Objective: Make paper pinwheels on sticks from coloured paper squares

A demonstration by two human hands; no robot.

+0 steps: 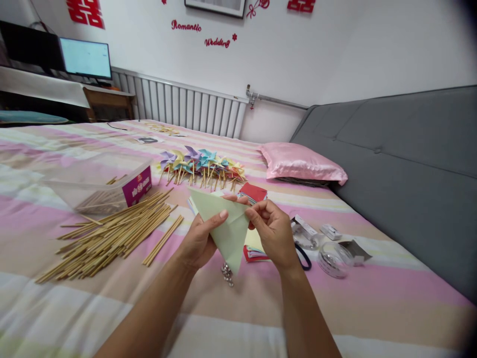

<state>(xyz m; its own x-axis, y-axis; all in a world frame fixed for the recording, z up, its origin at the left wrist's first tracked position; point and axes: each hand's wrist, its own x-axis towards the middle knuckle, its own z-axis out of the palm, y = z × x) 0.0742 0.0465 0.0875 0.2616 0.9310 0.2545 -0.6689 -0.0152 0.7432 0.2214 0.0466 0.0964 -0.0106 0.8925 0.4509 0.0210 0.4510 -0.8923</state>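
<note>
Both bare arms reach forward over the striped bed (372, 298). Left hand (197, 241) and right hand (274, 231) pinch a folded green paper triangle (227, 233) with closed fingers, held up above the bed. Paper stack (255, 248) beneath is partly hidden.

paper stack (255, 252): mostly hidden behind hands | box (137, 187) label: too small to read | monitor (32, 47): cut off at left edge
</note>
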